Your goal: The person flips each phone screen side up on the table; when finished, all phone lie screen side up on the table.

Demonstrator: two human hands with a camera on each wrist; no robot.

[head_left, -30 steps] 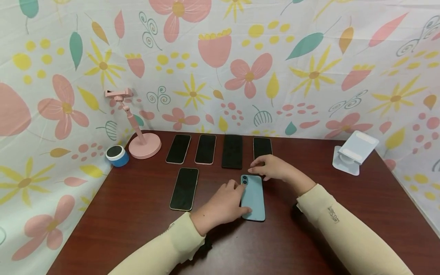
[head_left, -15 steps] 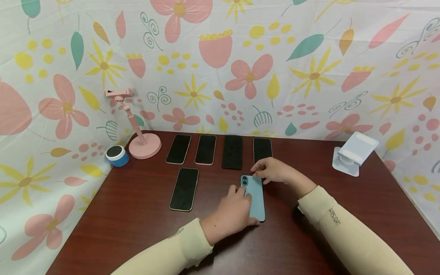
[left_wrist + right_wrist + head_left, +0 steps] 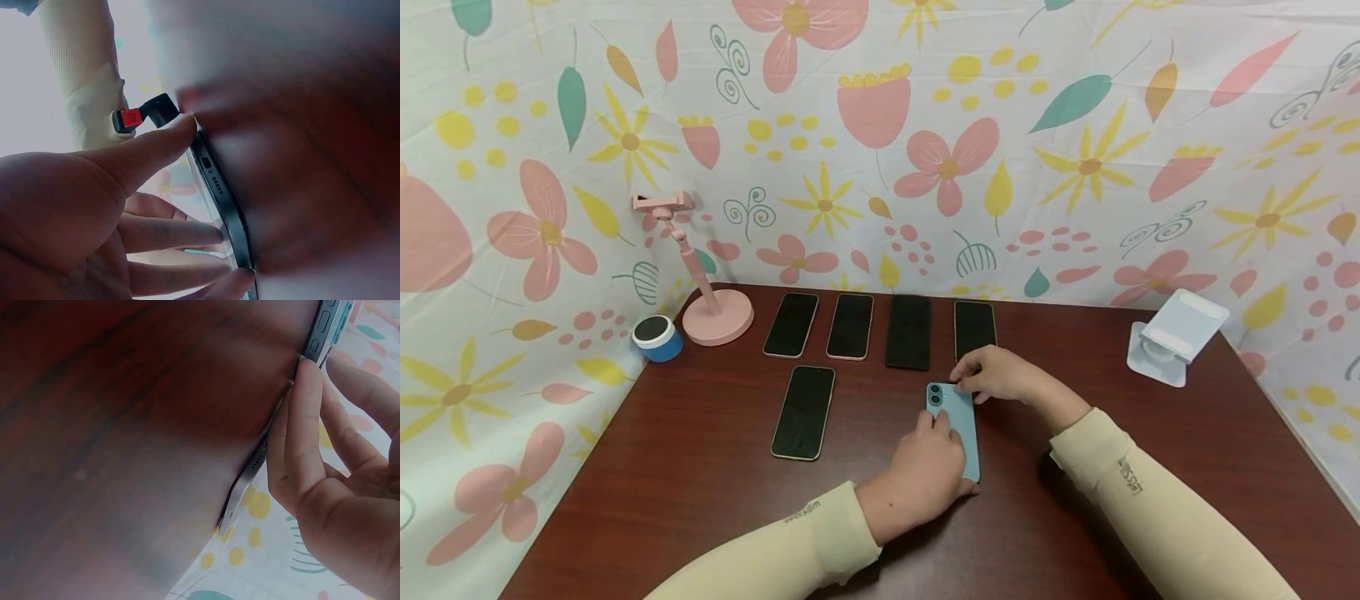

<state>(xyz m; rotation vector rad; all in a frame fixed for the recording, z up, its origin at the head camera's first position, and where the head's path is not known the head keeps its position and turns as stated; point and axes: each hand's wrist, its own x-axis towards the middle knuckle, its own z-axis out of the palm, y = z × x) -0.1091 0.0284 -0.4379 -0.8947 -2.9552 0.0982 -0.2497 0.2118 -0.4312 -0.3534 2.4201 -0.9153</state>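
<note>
A light blue smartphone [image 3: 967, 433] lies on the table with its back and two camera lenses facing up. My left hand [image 3: 919, 475] holds its lower half from the left, thumb at the bottom edge and fingers across the phone. In the left wrist view the thumb and fingers of my left hand [image 3: 69, 212] reach opposite ends of the edge with the charging port. Bent fingers of my right hand [image 3: 1000, 375] hold the phone's top end near the right corner. One fingertip meets the phone's buttoned side in the right wrist view.
Black-screened phones form a row at the back: one phone [image 3: 792, 325], another phone [image 3: 850, 327], a black phone [image 3: 908, 332] and a phone [image 3: 975, 325] behind my right hand. Another phone [image 3: 803, 412] lies at left. Around them stand a pink holder [image 3: 718, 317], blue-white jar [image 3: 657, 339] and white stand [image 3: 1180, 329].
My left hand has moved right, further over the blue phone, its thumb sliding along the bottom edge. My right fingers have come down onto the phone's top end. The phone stays in place.
</note>
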